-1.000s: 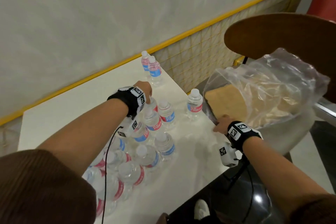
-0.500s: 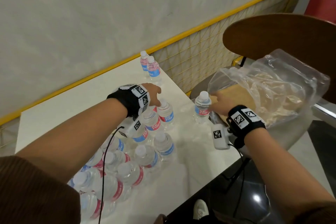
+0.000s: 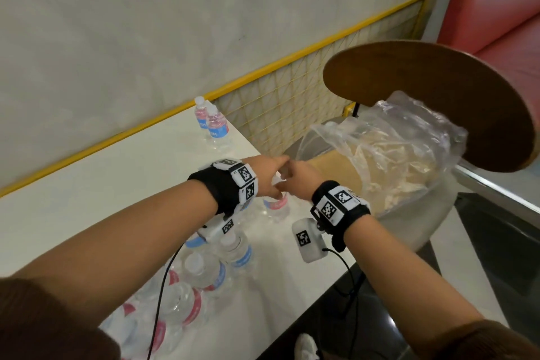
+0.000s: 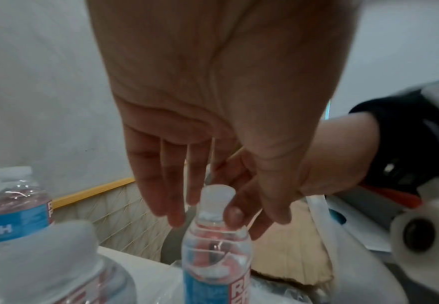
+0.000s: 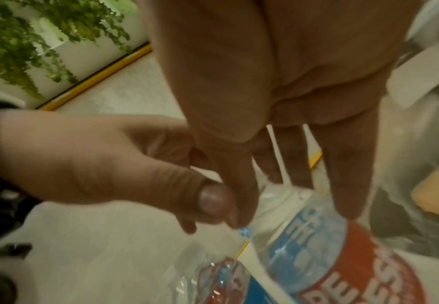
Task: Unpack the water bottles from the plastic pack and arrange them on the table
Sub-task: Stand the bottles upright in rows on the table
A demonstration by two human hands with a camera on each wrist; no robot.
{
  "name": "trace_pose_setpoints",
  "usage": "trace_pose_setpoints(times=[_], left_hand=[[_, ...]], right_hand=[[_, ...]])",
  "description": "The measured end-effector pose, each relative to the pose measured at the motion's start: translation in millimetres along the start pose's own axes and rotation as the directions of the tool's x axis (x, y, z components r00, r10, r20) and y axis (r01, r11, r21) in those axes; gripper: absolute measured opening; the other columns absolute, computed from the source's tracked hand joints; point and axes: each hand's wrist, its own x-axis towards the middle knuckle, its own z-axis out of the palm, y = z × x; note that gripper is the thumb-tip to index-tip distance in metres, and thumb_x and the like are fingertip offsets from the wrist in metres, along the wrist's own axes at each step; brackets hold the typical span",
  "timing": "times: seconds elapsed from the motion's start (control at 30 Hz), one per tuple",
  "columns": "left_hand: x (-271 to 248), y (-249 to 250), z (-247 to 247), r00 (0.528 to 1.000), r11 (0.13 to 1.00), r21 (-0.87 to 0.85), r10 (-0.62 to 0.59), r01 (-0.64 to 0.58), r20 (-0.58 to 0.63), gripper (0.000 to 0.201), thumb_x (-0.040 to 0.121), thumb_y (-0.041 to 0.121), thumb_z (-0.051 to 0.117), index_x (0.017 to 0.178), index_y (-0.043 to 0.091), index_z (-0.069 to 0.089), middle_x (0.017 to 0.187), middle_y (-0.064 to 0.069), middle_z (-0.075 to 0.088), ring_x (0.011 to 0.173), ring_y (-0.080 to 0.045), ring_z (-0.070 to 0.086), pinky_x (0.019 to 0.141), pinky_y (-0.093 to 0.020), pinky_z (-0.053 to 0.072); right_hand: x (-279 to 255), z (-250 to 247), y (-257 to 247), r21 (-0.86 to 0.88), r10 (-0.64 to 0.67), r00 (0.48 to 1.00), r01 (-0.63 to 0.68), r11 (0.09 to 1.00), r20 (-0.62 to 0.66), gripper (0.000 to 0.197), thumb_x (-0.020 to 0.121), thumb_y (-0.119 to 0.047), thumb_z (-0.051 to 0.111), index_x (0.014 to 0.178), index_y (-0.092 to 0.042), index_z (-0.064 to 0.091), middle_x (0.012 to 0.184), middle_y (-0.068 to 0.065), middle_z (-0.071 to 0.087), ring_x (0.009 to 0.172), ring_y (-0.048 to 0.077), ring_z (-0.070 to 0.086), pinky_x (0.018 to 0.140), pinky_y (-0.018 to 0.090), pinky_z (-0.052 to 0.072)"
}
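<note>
Near table's point(image 3: 122, 184) right edge, both hands meet over one upright bottle point(image 3: 276, 207). R hand point(image 3: 295, 181) pinches neck just under cap point(image 4: 217, 195), fingers curled round it. L hand point(image 3: 267, 175) hovers above, fingers straight and relaxed, holding nothing. Bottle axis vertical, directly below both; R nearer. Plastic pack point(image 3: 394, 155) beside, off table's right edge; other bottles point(image 3: 204, 269) stand toward person.
</note>
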Motion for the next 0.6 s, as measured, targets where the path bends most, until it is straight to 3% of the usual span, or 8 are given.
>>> trace_pose_setpoints(times=[0.07,0.17,0.27,0.37,0.47,0.53,0.6], left_hand=[[2.2,0.6,0.5,0.999,0.997,0.074,-0.022,0.019,0.043,0.06,0.087,0.036,0.062,0.141,0.02,0.039,0.126,-0.008,0.06,0.114,-0.027,0.057,0.085,-0.029,0.044],[0.8,-1.7,2.4,0.99,0.987,0.153,-0.075,0.056,0.122,0.052,0.091,0.035,0.059,0.138,0.018,0.045,0.136,-0.008,0.052,0.124,-0.026,0.05,0.094,-0.032,0.042],[-1.2,-1.7,0.8,0.986,0.99,0.122,-0.082,0.064,0.148,0.053,0.091,0.026,0.06,0.14,0.017,0.044,0.138,-0.008,0.051,0.118,-0.025,0.054,0.091,-0.031,0.044],[-2.8,-2.8,-6.2,0.983,0.992,0.063,-0.118,0.11,0.14,0.034,0.09,0.019,0.06,0.122,0.006,0.059,0.116,-0.011,0.063,0.085,-0.02,0.057,0.078,-0.03,0.047],[-8.5,-10.8,-12.4,0.981,0.989,0.016,-0.148,0.147,0.124,0.021,0.086,0.024,0.063,0.096,0.005,0.066,0.077,-0.006,0.061,0.075,-0.02,0.057,0.068,-0.028,0.044],[-14.3,-19.1,-16.2,0.977,0.983,-0.019,-0.177,0.18,0.116,0.028,0.086,0.028,0.063,0.097,0.003,0.066,0.077,-0.006,0.062,0.075,-0.021,0.06,0.067,-0.028,0.044],[-20.1,-28.1,-20.8,0.974,0.973,-0.081,-0.212,0.218,0.078,0.031,0.086,0.031,0.061,0.099,0.002,0.066,0.083,-0.01,0.067,0.08,-0.025,0.066,0.066,-0.029,0.047]], right_hand=[[-1.5,-4.6,16.0,0.041,0.057,0.996,-0.06,0.997,0.066,0.056,0.081,-0.02,0.072,0.129,-0.004,0.049,0.097,0.001,0.056,0.095,0.02,0.052,0.077,0.028,0.039],[-6.1,-8.1,51.1,-0.124,0.21,0.961,-0.189,0.974,0.182,0.055,0.089,-0.032,0.062,0.135,-0.008,0.045,0.129,0.008,0.053,0.12,0.026,0.048,0.092,0.03,0.036],[-12.4,-4.3,87.5,-0.307,0.331,0.916,-0.255,0.917,0.229,0.048,0.092,-0.046,0.047,0.126,-0.014,0.054,0.132,0.008,0.054,0.117,0.028,0.051,0.094,0.035,0.039],[-11.8,-7.5,116.3,-0.357,0.403,0.893,-0.316,0.879,0.202,0.048,0.086,-0.048,0.039,0.12,-0.02,0.058,0.129,0.006,0.057,0.11,0.029,0.055,0.092,0.038,0.045],[2.3,-14.7,148.7,-0.405,0.427,0.888,-0.332,0.852,0.172,0.05,0.079,-0.049,0.04,0.115,-0.021,0.062,0.125,0.005,0.061,0.105,0.028,0.058,0.091,0.039,0.046],[3.0,-20.9,153.5,-0.463,0.437,0.891,-0.338,0.819,0.123,0.048,0.081,-0.048,0.044,0.118,-0.023,0.061,0.128,0.005,0.059,0.107,0.029,0.058,0.092,0.038,0.046],[0.2,-26.3,145.6,-0.522,0.42,0.902,-0.312,0.794,0.1,0.039,0.088,-0.038,0.052,0.124,-0.024,0.058,0.132,0.005,0.056,0.111,0.03,0.057,0.089,0.035,0.046]])
